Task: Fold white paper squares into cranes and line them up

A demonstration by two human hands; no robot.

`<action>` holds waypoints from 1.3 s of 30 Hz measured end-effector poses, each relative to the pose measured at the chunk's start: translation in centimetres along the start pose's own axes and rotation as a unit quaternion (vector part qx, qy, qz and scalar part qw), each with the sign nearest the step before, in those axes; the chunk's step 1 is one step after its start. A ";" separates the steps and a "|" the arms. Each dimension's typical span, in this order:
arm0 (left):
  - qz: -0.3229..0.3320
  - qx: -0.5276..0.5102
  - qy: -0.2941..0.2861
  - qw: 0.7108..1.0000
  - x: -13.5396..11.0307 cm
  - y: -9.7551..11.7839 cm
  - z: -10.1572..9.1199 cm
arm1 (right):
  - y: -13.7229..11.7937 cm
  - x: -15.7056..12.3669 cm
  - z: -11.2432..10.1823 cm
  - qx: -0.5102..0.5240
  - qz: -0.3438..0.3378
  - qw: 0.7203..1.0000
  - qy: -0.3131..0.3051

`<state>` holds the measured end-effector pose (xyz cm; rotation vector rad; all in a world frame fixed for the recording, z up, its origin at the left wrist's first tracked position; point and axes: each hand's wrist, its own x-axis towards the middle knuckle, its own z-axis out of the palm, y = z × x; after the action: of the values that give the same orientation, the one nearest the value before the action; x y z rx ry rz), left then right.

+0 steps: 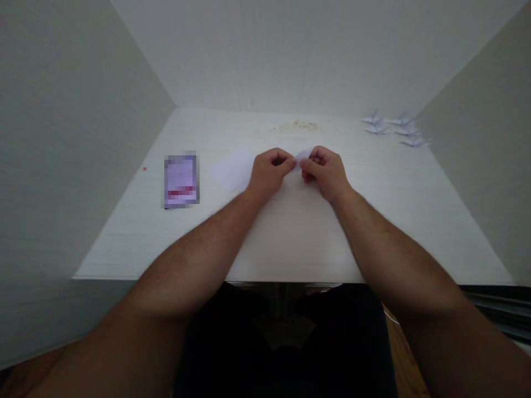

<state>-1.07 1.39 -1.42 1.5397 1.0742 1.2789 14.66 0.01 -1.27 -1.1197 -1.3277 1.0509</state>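
Between my two hands is a small piece of white paper (304,155), held a little above the desk; its exact folds are too small to make out. My left hand (270,169) pinches its left end between thumb and index finger. Thumb and curled fingers of my right hand (327,170) grip the right end. Flat white sheets of paper (233,168) lie on the desk just left of my left hand, partly covered by it. At the far right stand several small folded white paper cranes (409,131).
The pale desk (290,237) has walls on its left, back and right. A pixelated phone-like rectangle (181,179) lies at the left. Near the left wall is a small orange dot (144,168). A brownish worn patch (305,126) marks the back of the desk.
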 end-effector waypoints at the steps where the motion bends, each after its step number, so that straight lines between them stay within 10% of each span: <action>1: -0.004 -0.010 0.010 1.000 0.1 -0.2 0.0 | -0.1 0.0 0.1 0.011 0.003 1.000 -0.003; 39: -0.120 -0.033 -0.015 0.992 -0.4 1.6 0.1 | 0.0 -0.7 0.8 -0.243 -0.189 0.944 0.118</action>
<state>-0.90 0.52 0.01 1.3314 1.1488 1.1117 13.87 -0.67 -1.48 -1.2333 -1.5692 0.2982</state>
